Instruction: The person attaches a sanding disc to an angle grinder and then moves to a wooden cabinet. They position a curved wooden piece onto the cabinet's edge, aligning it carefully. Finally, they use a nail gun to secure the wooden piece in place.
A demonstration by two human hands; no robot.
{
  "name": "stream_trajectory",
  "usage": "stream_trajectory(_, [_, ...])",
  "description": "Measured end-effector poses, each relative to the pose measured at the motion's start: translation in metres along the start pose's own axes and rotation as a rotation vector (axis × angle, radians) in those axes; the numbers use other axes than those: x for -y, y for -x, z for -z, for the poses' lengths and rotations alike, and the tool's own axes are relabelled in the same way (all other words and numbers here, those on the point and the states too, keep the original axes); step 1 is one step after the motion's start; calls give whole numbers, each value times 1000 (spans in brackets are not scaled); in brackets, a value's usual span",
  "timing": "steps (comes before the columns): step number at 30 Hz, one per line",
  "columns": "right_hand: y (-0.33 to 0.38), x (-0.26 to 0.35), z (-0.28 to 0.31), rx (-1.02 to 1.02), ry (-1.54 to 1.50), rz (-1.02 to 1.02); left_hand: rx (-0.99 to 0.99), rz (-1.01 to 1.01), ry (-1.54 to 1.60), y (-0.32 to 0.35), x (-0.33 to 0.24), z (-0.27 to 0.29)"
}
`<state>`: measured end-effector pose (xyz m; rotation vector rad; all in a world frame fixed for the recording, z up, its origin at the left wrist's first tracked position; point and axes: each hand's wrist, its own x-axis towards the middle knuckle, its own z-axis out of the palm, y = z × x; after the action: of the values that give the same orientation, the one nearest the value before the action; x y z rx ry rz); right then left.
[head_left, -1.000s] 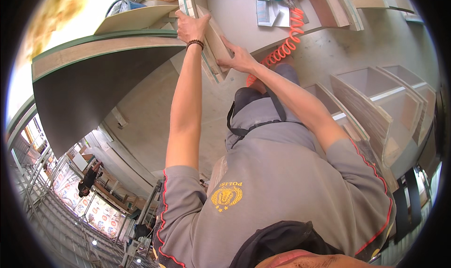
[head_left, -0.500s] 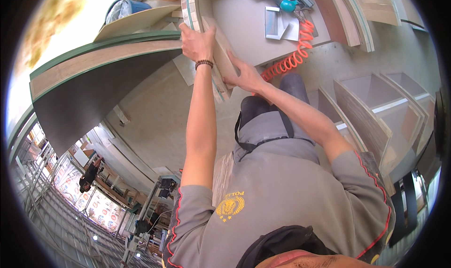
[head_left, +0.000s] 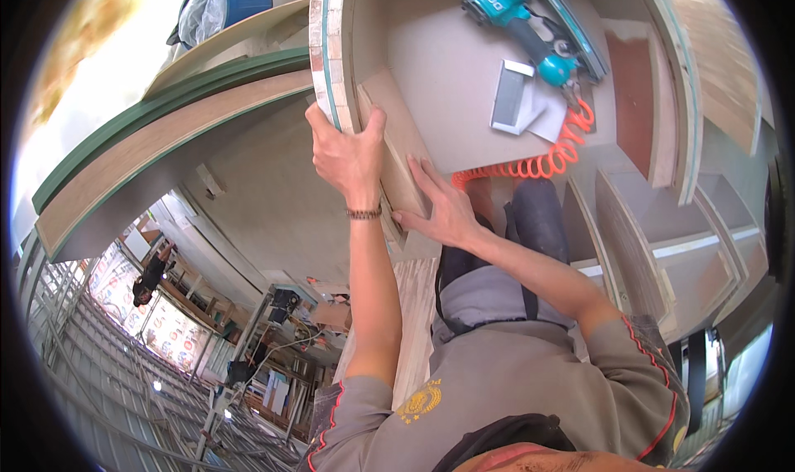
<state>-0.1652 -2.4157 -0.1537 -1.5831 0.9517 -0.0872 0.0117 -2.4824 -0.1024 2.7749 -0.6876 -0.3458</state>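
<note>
Gripping the wooden strip (head_left: 397, 153) near its top, the left hand (head_left: 348, 153) is closed around it, while the right hand (head_left: 443, 211) is pressed flat and open near its lower end. The strip is held against the upright panel (head_left: 335, 50); its long axis runs up-left to down-right. Slipping could follow if pressure eases.

A wooden panel (head_left: 396, 153) leans against the edge of a workbench (head_left: 331, 50). The left hand (head_left: 348, 153) grips the panel's left side; the right hand (head_left: 443, 211) presses flat on it, lower right. On the workbench top, to the right, a nail gun (head_left: 517, 21) lies above a coiled air hose (head_left: 538, 161). Open cabinet boxes (head_left: 679, 240) stand further right.
</note>
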Motion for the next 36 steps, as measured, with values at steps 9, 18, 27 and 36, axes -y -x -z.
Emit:
stream_trajectory(9, [-30, -9, 29, 158, -253, -35, -30, -12, 75, -5, 6, -7])
stream_trajectory(18, [-38, -25, 53, 428, -244, -204, -30, -13, 88, -7, 4, -7])
stream_trajectory(27, [-21, -76, 22, 224, -202, 103, -30, -13, 64, -4, 7, -7])
stream_trajectory(36, [-27, -100, 8, 252, -211, 351, 63, 95, -37, -2, 0, 9])
